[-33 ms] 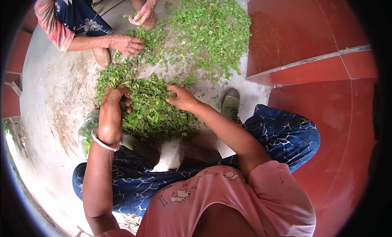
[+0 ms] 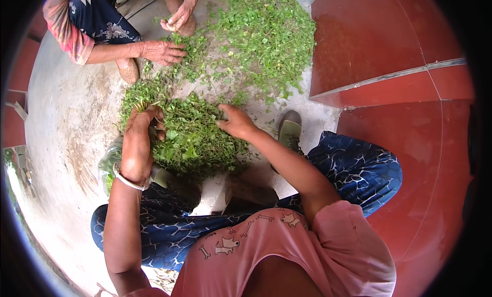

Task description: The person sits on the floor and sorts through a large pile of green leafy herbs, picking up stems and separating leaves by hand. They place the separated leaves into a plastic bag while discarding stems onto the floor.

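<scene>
Two hands work a pile of leafy green sprigs on the concrete floor (image 2: pixel 66 143), and I read them from left to right. My left hand (image 2: pixel 139 138) sits at the left edge of the near heap of greens (image 2: pixel 197 138), fingers curled shut around a small bunch of stems (image 2: pixel 141 105) whose cut ends poke up past the knuckles. A pale bangle (image 2: pixel 128 182) rings that wrist. Just left of it a green sandal (image 2: pixel 107 161) shows under the leaves.

The near heap lies between the two hands, directly in front of my knees in blue patterned trousers (image 2: pixel 353 169). My right hand (image 2: pixel 237 123) rests on the heap's upper right edge, palm down, fingers drawn together and pinching into the leaves; I cannot tell whether it has a sprig or only touches them. The two hands are well apart, with the heap between them.

Further up, a second person squats across the floor. One of their hands (image 2: pixel 163 52) lies flat on the greens, the other hand (image 2: pixel 179 18) holds a sprig above it. A wider, looser spread of greens (image 2: pixel 266 41) fans out to the right of them.

A second sandal (image 2: pixel 290 130) sits right of my right forearm, beside the red tiled step (image 2: pixel 379 56).
</scene>
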The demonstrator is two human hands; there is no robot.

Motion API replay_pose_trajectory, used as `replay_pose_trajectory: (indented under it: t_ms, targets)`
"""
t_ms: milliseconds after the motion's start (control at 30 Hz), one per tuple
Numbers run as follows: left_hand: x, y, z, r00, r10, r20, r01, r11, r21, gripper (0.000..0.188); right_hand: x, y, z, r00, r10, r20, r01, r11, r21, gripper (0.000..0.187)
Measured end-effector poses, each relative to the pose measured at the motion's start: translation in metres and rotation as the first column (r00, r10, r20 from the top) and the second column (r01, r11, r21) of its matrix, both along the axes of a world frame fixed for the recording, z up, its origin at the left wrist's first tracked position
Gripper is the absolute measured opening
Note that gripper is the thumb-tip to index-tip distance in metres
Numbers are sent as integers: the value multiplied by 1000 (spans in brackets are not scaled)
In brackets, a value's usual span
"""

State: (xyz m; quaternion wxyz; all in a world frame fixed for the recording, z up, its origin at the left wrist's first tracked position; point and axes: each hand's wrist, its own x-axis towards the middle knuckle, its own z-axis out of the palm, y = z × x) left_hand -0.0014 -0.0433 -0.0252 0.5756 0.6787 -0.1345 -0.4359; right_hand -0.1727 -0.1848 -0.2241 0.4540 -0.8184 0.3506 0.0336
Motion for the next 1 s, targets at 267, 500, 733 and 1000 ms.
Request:
replay_pose_trajectory:
  t_ms: [267, 500, 733, 1000]
  targets:
    - [7, 6, 7, 991, -61, -120, 41, 986, -161, 18, -79, -143, -30, 725, -674, 144, 610, 531, -588, 32]
    - [-4, 1, 3, 996, 13, -91, -19, 998, -62, 17, -87, -175, -36, 769, -625, -136, 452, 681, -576, 27]
    - [-7, -10, 7, 998, -50, 36, 47, 996, 72, 10, -64, -172, 6, 887, -453, 92, 461, 862, -208, 33]
    - [-8, -12, 0, 967, -182, 181, 167, 982, 94, 7, -55, -152, 98, 870, -459, 178, 378, 855, 356, 21]
